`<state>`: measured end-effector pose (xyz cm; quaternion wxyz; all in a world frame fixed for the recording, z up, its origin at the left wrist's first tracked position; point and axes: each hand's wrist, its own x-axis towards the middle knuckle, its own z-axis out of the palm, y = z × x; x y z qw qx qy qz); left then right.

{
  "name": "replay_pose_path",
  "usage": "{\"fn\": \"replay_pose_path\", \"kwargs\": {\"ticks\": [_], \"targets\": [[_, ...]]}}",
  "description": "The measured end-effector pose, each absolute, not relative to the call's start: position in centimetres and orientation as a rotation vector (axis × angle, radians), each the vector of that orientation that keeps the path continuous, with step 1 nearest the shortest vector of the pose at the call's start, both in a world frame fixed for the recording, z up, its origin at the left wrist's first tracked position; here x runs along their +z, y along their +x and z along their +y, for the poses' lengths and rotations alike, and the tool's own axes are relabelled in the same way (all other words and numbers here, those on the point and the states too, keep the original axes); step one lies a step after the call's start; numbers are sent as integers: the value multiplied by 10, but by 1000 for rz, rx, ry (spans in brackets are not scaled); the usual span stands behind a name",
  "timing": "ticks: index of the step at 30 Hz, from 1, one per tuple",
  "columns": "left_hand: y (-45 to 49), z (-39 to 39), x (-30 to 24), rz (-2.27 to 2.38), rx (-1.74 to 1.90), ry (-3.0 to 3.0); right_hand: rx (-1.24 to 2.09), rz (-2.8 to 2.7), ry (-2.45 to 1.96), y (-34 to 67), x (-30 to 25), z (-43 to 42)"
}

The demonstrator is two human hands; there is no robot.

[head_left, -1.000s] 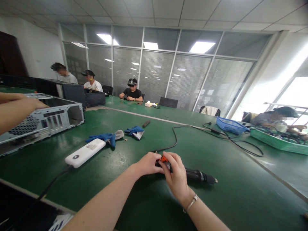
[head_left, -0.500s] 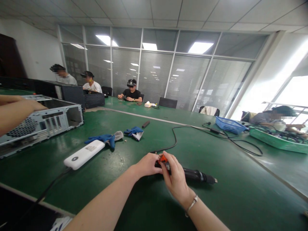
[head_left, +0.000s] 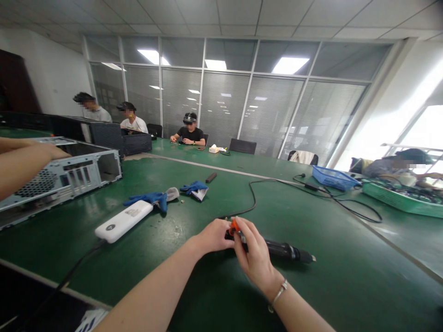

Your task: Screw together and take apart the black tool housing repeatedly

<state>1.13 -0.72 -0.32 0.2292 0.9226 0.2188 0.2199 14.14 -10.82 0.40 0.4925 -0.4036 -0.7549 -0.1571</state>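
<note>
A black electric screwdriver lies on the green table, its tip pointing right and its cord running away across the table. My left hand is closed round its rear end. My right hand curls over the body beside it, fingers pinched on a small orange part at the tool's back end. Both hands touch each other over the tool.
A white power strip and blue gloves lie to the left. Another person's arm rests on an open computer case. A blue basket and green tray stand far right. Several people sit around the table.
The view shifted slightly. My right hand's fingers have worked a little at the orange part; both hands and the screwdriver stay in the same place.
</note>
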Motion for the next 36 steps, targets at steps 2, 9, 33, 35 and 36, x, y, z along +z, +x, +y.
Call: {"fn": "replay_pose_path", "kwargs": {"ticks": [2,9,33,35,36], "targets": [[12,-7,-4,614,593,2541,-413,-1801,-989,142,4,-108],[12,-7,-3,607,609,2531,-388,-1803,-966,143,3,-107],[15,-4,-6,568,660,2507,-365,-1921,-966,144,12,-109],[16,-2,-7,550,656,2493,-416,-1883,-987,145,13,-108],[16,-1,-7,554,628,2503,-441,-1850,-1006,146,13,-107]]}}
